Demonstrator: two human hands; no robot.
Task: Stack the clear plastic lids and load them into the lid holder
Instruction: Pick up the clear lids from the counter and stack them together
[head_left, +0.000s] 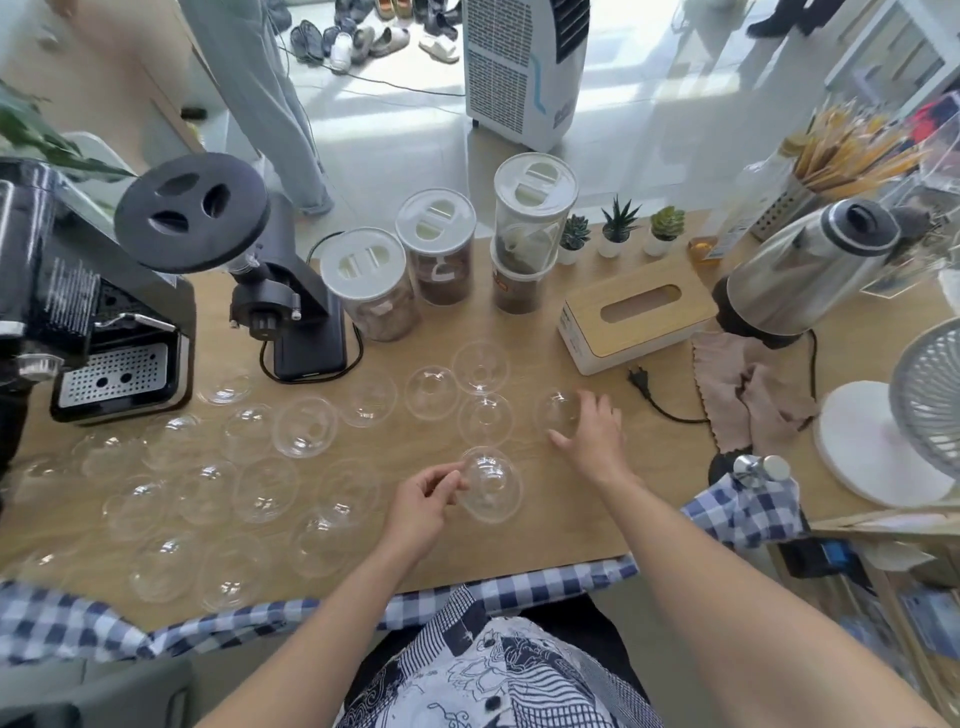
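Note:
Several clear domed plastic lids lie spread over the wooden table (545, 530), most of them left of centre. My left hand (423, 501) pinches the left rim of one lid (491, 491) near the table's front middle. Further right, my right hand (592, 434) reaches over another lid (558, 410) with its fingers spread around it; whether it grips that lid is unclear. More lids sit just behind, such as one at the centre (485, 418) and one farther back (480, 366). No lid holder shows in view.
An espresso machine (78, 322) and a grinder (275, 291) stand at the back left. Three white-capped jars (436, 249), a wooden tissue box (636, 319), a kettle (800, 270), a loose plug (639, 376), a cloth (753, 400) and a fan (914, 415) crowd the back and right.

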